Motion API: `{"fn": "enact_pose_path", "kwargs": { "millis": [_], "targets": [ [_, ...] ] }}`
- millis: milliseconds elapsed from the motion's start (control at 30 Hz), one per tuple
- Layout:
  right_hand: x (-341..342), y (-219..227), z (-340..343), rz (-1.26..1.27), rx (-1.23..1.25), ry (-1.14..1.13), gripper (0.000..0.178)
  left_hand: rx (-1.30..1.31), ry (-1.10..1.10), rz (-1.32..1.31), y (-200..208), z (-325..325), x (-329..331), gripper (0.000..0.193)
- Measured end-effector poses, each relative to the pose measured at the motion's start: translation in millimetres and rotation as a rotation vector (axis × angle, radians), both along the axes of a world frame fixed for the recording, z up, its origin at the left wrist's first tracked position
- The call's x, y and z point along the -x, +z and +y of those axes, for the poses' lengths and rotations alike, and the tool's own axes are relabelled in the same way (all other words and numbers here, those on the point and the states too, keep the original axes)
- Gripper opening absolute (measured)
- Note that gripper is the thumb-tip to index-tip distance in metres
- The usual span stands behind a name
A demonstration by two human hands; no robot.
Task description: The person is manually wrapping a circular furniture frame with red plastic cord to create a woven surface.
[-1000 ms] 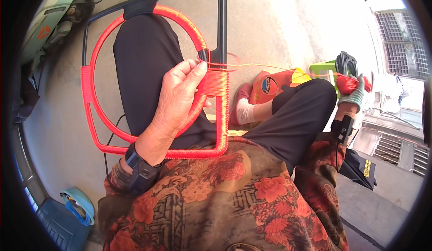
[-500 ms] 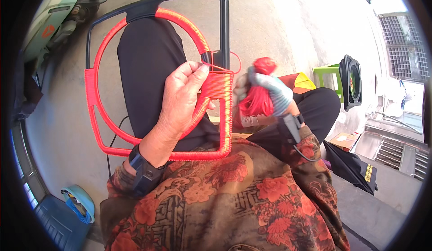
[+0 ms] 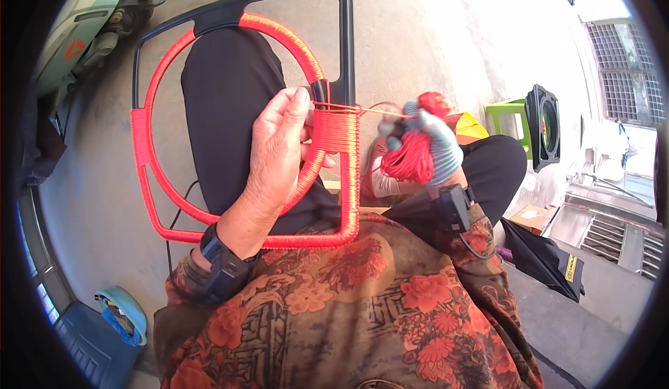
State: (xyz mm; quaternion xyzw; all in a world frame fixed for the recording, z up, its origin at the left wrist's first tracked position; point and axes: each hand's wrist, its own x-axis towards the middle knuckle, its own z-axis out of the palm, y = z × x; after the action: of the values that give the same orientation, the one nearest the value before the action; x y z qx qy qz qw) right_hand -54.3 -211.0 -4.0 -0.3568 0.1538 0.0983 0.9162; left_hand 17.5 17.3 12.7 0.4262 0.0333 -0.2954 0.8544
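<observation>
Across the person's left thigh [image 3: 230,103], a black plastic frame [image 3: 345,47] with rounded corners is lying, its inner ring [image 3: 293,44] mostly wearing a tight winding of shiny red cord [image 3: 336,132]. The lower outer rails are also showing red winding, while the top rail and the upper part of both sides are showing bare black. At the ring's right side, just beside a short unwrapped section, the bare left hand [image 3: 277,148] is holding the frame: its thumb is lying close to the forefinger, and its lower fingers are curling behind the ring, with fingertips showing past it. Whether that thumb is pinching any cord, one cannot tell. Right of the frame, the right hand [image 3: 440,145], wearing a striped grey-green knit glove, is gripping a red cord bundle [image 3: 408,160], whose loops are bulging out below the fingers; those fingertips are blurring. One thin strand [image 3: 376,111] is running nearly straight between the frame's wrapped joint and the glove. Dark boxy devices [image 3: 224,272] are sitting on both wrists. Beyond the right knee [image 3: 498,162], a second black frame [image 3: 546,127] is standing just beside a bright green plastic stool [image 3: 507,104].
</observation>
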Motion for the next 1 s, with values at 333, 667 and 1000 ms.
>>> {"fn": "enact_pose_path", "kwargs": {
  "millis": [333, 667, 1000],
  "targets": [
    [-7, 2, -6, -0.199, -0.425, -0.225, 0.027, -0.109, -0.114, 0.033, -3, 0, 0, 0.013],
    [-19, 13, -48, 0.288, 0.949, -0.049, 0.045, -0.170, -0.142, -0.008, -6, -3, 1, 0.016],
    [-55, 77, 52, -1.176, 2.249, -0.246, 0.031, -0.271, 0.153, -0.392, 1, -11, 1, 0.045]
  ]
}}
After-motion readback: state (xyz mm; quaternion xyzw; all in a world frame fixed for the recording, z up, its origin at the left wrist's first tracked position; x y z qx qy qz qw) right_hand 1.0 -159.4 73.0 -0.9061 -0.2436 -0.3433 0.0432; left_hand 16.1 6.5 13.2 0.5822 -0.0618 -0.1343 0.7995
